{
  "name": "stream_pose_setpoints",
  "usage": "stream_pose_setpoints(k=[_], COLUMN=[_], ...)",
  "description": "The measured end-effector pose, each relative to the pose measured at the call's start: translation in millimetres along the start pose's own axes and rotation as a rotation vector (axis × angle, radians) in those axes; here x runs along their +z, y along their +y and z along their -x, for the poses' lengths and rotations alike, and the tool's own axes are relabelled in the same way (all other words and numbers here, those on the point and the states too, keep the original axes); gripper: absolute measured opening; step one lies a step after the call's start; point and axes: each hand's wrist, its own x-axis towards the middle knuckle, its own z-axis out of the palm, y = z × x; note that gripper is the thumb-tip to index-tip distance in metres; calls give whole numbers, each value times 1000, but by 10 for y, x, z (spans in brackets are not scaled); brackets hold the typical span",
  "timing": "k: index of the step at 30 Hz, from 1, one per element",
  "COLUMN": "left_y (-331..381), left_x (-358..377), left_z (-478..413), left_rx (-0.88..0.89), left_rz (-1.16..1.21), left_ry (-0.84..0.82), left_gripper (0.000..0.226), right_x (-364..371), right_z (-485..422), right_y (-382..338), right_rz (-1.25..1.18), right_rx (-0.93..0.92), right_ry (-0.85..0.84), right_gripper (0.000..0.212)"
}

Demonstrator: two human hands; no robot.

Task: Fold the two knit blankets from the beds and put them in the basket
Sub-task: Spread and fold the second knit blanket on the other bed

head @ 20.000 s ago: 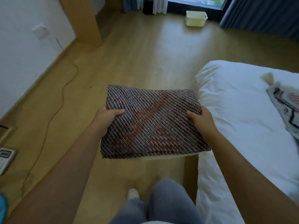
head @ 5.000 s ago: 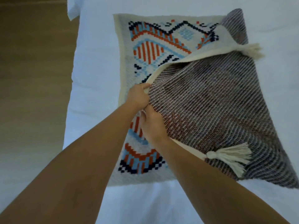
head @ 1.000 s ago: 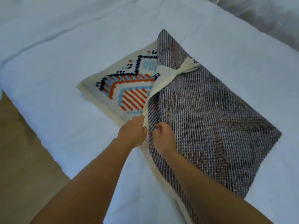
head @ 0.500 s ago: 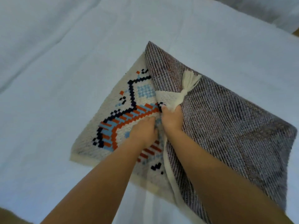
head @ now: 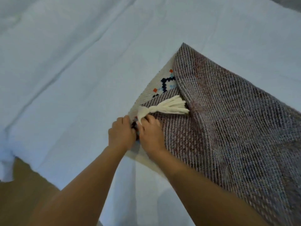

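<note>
The knit blanket [head: 228,128] is lying right of centre on the white bed [head: 65,70], its grey reverse folding over the patterned face. The right hand [head: 151,136] is pinching the cream corner below the tassel [head: 169,106], seemingly to line it up with the lower edge. The left hand [head: 121,136], touching the right, is curling its fingers onto that edge, probably to pin it; whether it is pinching or pressing I cannot tell.

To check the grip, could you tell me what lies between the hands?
In the head view, a sliver of coloured pattern on the knit blanket shows between the left hand and right hand.
</note>
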Motion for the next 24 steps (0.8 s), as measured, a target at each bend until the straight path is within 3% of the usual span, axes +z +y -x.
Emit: stream_pose_setpoints(k=[3,5,8,12,15,19,24], left_y=[-335,-480,-582,-588,-554,-537,-640], left_x=[35,39,26,-28,-30,-87,-323], left_z=[216,318,375,399,445,514,560], left_rx=[-197,-224,-219,-342,-284,-110,-185], left_rz=[201,351,541,922,899,645,825], left_ry=[-29,-54,-111,-227,-253,-156,16], left_gripper=[35,31,30,10,31,41,36], right_x=[283,403,448,416,372,304,168], right_z=[190,274,304,294,249,240,361], right_y=[-185,-232,-247,-225,-221,-327,-541], right_rz=[76,173,240,236,176,74,-21], right_rx=[-65,-32,-7,-69,-5,22,-79], right_ry=[-264,-381,-438,-453,-411,-371,-252], right_gripper=[31,36,41,41,41,32,46])
